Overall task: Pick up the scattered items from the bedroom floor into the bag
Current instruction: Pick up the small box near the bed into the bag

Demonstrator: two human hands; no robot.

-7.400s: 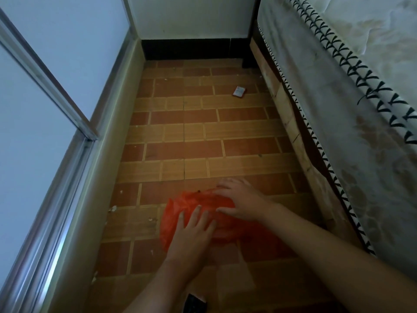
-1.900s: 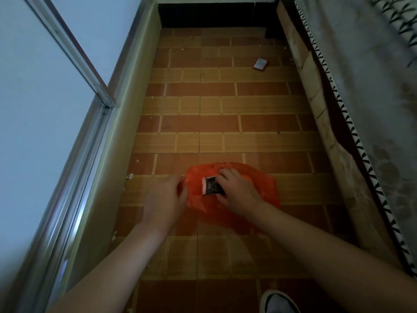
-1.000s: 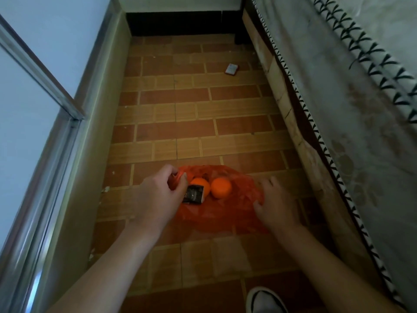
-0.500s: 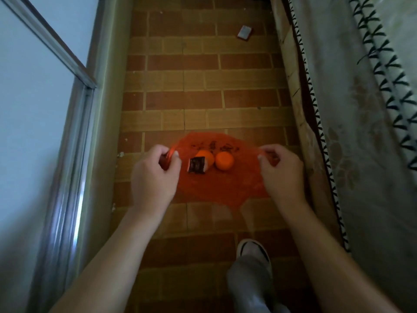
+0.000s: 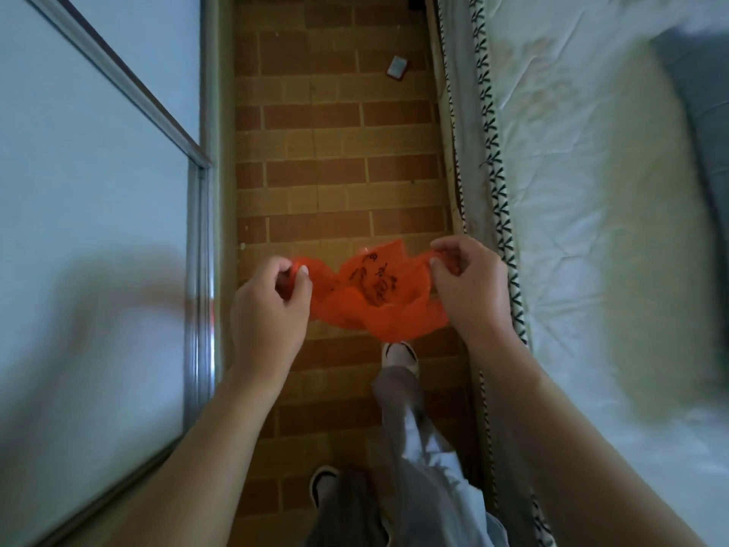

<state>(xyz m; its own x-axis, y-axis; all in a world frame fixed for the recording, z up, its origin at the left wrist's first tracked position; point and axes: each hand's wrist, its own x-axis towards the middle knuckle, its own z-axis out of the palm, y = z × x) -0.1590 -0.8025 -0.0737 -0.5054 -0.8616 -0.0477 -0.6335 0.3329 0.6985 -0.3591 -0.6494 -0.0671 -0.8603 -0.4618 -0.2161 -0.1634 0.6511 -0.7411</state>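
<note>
**Q:** Two hands, one bag — what is the picture here?

**Me:** Both of my hands are pinched onto the orange plastic bag (image 5: 374, 294), held up off the brick-pattern floor (image 5: 335, 152). My left hand (image 5: 272, 309) has thumb and curled fingers clamped on the bag's left edge; my right hand (image 5: 469, 286) pinches the right edge the same way. The bag sags between them, its black printing showing on the crumpled middle.

**Q:** And what is left to collect?

**Me:** One small flat packet (image 5: 397, 67) lies on the floor well beyond the bag, close to the mattress (image 5: 591, 191) side. My shoe (image 5: 399, 355) stands just below the bag, nearer to me.

**Q:** What could go wrong from here?

**Me:** By my reckoning, the thin plastic is the weak point. I cannot see from this angle what sits inside the bag, but if I spread the edges too far apart the mouth may flatten and let the contents roll out. A loose pinch on either side could drop one edge and tip everything back onto the floor. Reaching for the packet means freeing a hand, so the bag would hang from one grip. The passage beside the bag is narrow, and a swing could catch the mattress edge.
</note>
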